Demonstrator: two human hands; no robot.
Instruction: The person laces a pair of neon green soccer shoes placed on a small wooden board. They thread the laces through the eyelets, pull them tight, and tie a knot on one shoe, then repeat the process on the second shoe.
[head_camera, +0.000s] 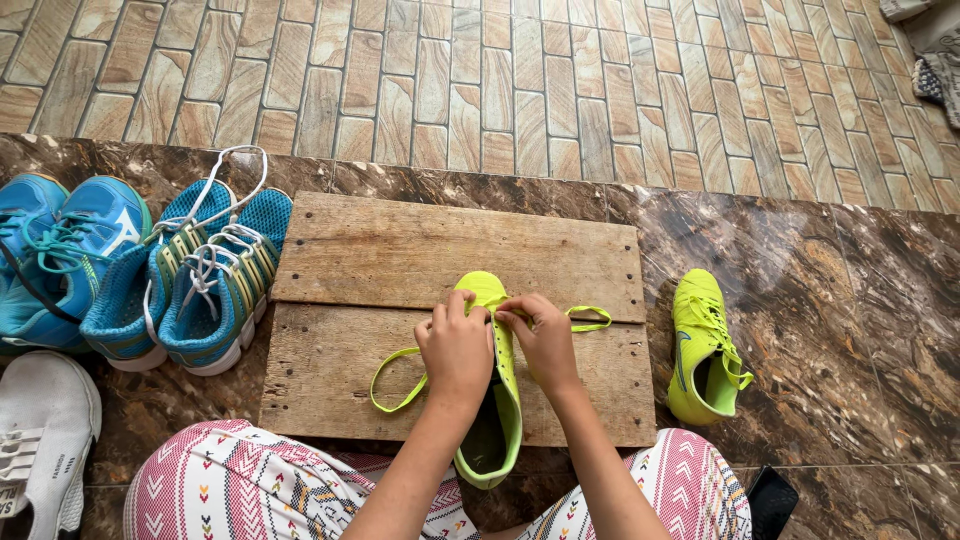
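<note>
A neon yellow shoe (497, 400) lies toe-away on a wooden board (400, 255) set on the brown marble floor (830, 300). Both hands work at its upper eyelets: the left hand (455, 350) has its fingers curled and pinched on the yellow lace (395, 380), and the right hand (545, 335) pinches the lace too. The matching shoe (703, 345) lies right of the board; blue sneakers (190, 275) sit to its left.

Black phone (771, 502), screen dark, bottom right.
</note>
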